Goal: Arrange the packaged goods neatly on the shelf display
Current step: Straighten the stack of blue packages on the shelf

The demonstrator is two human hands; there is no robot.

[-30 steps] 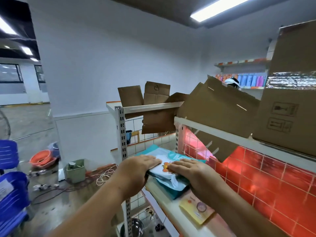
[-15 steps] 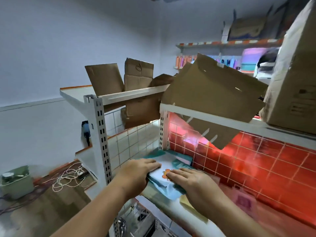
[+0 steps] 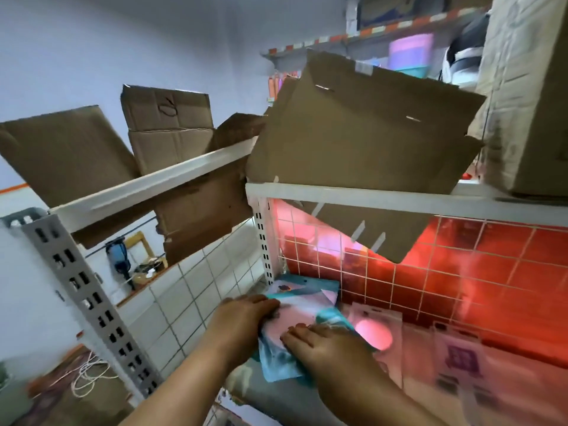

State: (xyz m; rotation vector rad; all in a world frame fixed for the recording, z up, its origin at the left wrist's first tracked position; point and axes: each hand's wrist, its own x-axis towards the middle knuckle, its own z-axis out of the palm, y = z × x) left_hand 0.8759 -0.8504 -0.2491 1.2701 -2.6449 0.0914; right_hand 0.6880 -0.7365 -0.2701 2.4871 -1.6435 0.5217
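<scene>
Left hand (image 3: 242, 318): lower centre of the frame, at the left edge of the top teal pack (image 3: 276, 361); grip wide, fingers laid nearly straight across the pack's upper left corner, thumb out of sight.
Right hand (image 3: 325, 342): just right of the left hand, palm down on the same pack; grip wide, fingers flat and pointing toward the left of the frame, pressing the wrapper.
Top teal pack: soft, teal and pale, lying flat on the lower shelf (image 3: 276, 392) at its left end, one corner hanging toward the bottom of the frame.
Second teal pack (image 3: 307, 285): under the first, showing above it in the frame, touching the corner by the white post (image 3: 266, 241).
Neighbouring packets: a pale packet (image 3: 373, 333) in pink glare lies just right of the right hand; a packet with a purple print (image 3: 458, 361) lies farther right, blurred.
Back wall of shelf: red tiles behind a white wire grid (image 3: 491, 272), right half of the frame.
Upper shelf rail (image 3: 368, 196): white, crossing the centre; a flattened cardboard sheet (image 3: 362, 133) leans over it, its lower part hanging behind the grid.
Cardboard box (image 3: 528, 87): upper right, standing on the upper shelf.
Slotted upright (image 3: 86, 302): grey, at the left, tilted in the wide view.
</scene>
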